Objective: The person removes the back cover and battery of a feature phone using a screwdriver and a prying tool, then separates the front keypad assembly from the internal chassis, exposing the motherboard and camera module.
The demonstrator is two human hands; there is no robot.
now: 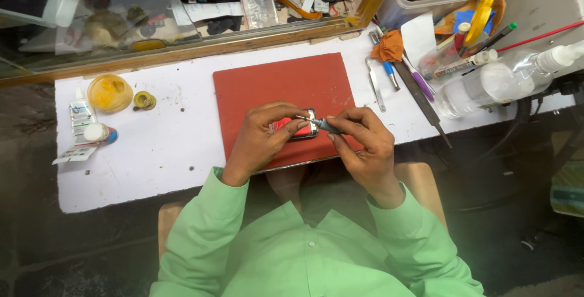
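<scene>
A small red phone (297, 128) with its metal frame showing lies on a red work mat (286, 87) on the white bench. My left hand (260, 139) is curled over it and pins it down with thumb and fingers. In my right hand (360, 142) is a thin grey screwdriver (316, 123), pinched between thumb and fingertips; its tip points left onto the phone's top edge. Green sleeves cover both forearms.
Tweezers (375, 83), a blue-handled tool (389, 73), a purple tool (420, 83) and a long file (426, 105) lie right of the mat. A clear spray bottle (505, 78) rests at far right. A yellow lidded tub (109, 92) and glue tubes (82, 117) are at left.
</scene>
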